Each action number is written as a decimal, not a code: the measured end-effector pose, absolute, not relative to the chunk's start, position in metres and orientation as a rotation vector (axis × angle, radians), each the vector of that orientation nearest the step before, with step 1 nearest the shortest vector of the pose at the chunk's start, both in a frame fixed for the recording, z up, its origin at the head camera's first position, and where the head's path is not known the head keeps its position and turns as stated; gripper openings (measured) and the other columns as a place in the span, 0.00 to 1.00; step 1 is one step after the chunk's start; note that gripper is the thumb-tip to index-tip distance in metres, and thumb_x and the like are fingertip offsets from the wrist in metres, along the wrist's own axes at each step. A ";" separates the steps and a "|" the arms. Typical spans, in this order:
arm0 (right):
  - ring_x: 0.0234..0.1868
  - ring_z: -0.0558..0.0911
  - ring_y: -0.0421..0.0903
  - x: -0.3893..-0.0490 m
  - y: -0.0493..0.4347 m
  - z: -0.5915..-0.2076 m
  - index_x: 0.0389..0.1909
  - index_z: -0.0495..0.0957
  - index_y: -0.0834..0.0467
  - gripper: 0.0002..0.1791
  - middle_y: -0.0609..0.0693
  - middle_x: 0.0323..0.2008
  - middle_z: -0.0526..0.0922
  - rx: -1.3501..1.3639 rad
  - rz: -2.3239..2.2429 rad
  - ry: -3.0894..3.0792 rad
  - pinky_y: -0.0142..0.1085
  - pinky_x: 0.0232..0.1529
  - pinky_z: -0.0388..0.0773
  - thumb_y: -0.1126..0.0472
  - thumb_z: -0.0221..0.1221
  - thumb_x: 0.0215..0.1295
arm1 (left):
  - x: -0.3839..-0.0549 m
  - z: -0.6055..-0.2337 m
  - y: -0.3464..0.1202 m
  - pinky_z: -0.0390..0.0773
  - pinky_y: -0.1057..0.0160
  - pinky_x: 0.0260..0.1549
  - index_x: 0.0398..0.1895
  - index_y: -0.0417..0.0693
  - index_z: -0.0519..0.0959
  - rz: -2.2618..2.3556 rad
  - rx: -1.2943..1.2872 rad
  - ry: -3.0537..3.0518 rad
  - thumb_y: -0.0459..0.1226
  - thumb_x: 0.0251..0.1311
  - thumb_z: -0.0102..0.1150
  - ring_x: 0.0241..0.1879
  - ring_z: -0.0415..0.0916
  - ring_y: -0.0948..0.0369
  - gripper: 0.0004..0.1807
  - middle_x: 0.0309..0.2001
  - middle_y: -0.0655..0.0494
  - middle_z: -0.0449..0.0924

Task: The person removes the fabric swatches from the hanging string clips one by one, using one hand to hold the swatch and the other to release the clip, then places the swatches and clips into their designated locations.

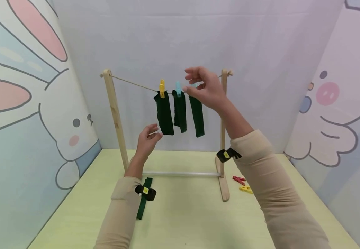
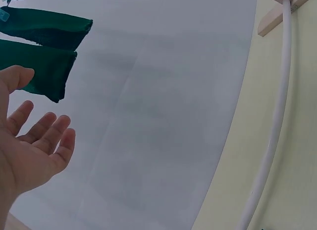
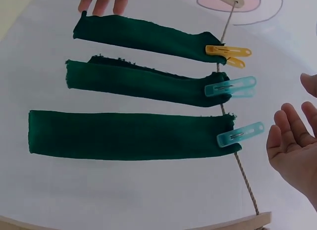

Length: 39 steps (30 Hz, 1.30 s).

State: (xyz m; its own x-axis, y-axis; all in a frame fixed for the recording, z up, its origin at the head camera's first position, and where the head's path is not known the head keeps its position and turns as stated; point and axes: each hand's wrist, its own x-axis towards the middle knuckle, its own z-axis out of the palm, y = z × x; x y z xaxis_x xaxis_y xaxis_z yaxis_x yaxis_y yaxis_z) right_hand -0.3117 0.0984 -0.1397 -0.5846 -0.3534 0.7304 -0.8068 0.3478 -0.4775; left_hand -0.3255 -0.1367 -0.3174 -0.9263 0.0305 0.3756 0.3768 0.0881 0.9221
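Note:
Three dark green cloth strips hang from a rope line (image 1: 133, 84), one beside another. A yellow clothespin (image 1: 162, 89) grips the left strip (image 1: 165, 116), and light blue clothespins (image 3: 231, 86) (image 3: 240, 134) grip the middle strip (image 1: 180, 112) and the right strip (image 1: 197, 117). My left hand (image 1: 148, 141), fingers apart and relaxed, is by the left strip's lower corner; whether it touches the cloth I cannot tell. My right hand (image 1: 207, 88) is raised in front of the line near the blue clothespins, its fingers loosely bent around nothing. In the head view it covers most of the right clothespin.
Wooden posts (image 1: 115, 114) (image 1: 224, 121) hold the rope, joined low down by a white bar (image 1: 180, 173). Another green strip (image 1: 142, 204) lies on the table (image 1: 186, 214) beside my left forearm. Red (image 1: 239, 180) and yellow (image 1: 246, 189) clothespins lie at the right.

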 end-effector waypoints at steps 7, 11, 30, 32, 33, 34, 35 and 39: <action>0.47 0.73 0.49 -0.327 0.076 -0.131 0.55 0.72 0.65 0.22 0.55 0.49 0.77 1.007 0.929 -2.069 0.35 0.45 0.70 0.62 0.60 0.61 | -0.340 -0.324 -0.133 0.67 0.52 0.53 0.64 0.45 0.65 -1.951 -0.351 -2.096 0.37 0.63 0.57 0.56 0.68 0.52 0.26 0.60 0.45 0.66; 0.48 0.73 0.50 -0.336 0.065 -0.129 0.53 0.73 0.66 0.21 0.56 0.51 0.76 1.021 0.741 -2.068 0.34 0.50 0.67 0.62 0.60 0.61 | -0.342 -0.324 -0.131 0.68 0.53 0.53 0.66 0.47 0.62 -1.986 -0.345 -2.115 0.38 0.63 0.56 0.56 0.68 0.53 0.28 0.61 0.45 0.65; 0.50 0.73 0.49 -0.346 0.031 -0.117 0.60 0.69 0.62 0.25 0.57 0.52 0.75 0.925 0.461 -2.593 0.38 0.49 0.70 0.52 0.54 0.67 | -0.333 -0.321 -0.131 0.76 0.62 0.41 0.53 0.31 0.72 -1.994 -0.388 -2.066 0.29 0.62 0.56 0.38 0.77 0.59 0.17 0.42 0.42 0.78; 0.48 0.74 0.49 -0.348 0.029 -0.116 0.60 0.69 0.61 0.25 0.56 0.50 0.75 0.909 0.450 -2.617 0.38 0.48 0.71 0.51 0.53 0.67 | -0.332 -0.321 -0.131 0.77 0.63 0.41 0.51 0.31 0.73 -1.996 -0.400 -2.065 0.29 0.61 0.56 0.37 0.77 0.60 0.16 0.41 0.43 0.78; 0.48 0.74 0.49 -0.348 0.029 -0.115 0.60 0.69 0.61 0.25 0.56 0.50 0.75 0.903 0.447 -2.626 0.38 0.48 0.71 0.51 0.53 0.67 | -0.332 -0.321 -0.131 0.77 0.63 0.40 0.51 0.30 0.73 -1.997 -0.406 -2.061 0.29 0.61 0.56 0.37 0.78 0.60 0.15 0.40 0.43 0.78; 0.48 0.74 0.49 -0.349 0.028 -0.115 0.60 0.69 0.61 0.25 0.56 0.50 0.75 0.900 0.443 -2.633 0.38 0.48 0.71 0.51 0.53 0.67 | -0.332 -0.322 -0.131 0.77 0.63 0.40 0.50 0.30 0.73 -1.995 -0.414 -2.062 0.29 0.61 0.56 0.37 0.78 0.60 0.15 0.40 0.43 0.79; 0.49 0.74 0.49 -0.350 0.028 -0.115 0.61 0.68 0.61 0.25 0.56 0.51 0.75 0.895 0.441 -2.643 0.39 0.49 0.71 0.51 0.53 0.68 | -0.331 -0.322 -0.132 0.77 0.63 0.40 0.50 0.30 0.74 -1.996 -0.418 -2.063 0.29 0.61 0.56 0.37 0.78 0.59 0.15 0.39 0.44 0.79; 0.51 0.73 0.49 -0.352 0.030 -0.115 0.58 0.70 0.62 0.24 0.56 0.51 0.74 0.880 0.456 -2.659 0.39 0.49 0.70 0.52 0.53 0.68 | -0.331 -0.324 -0.132 0.77 0.63 0.40 0.49 0.31 0.74 -1.994 -0.422 -2.078 0.28 0.61 0.56 0.37 0.78 0.59 0.14 0.39 0.44 0.79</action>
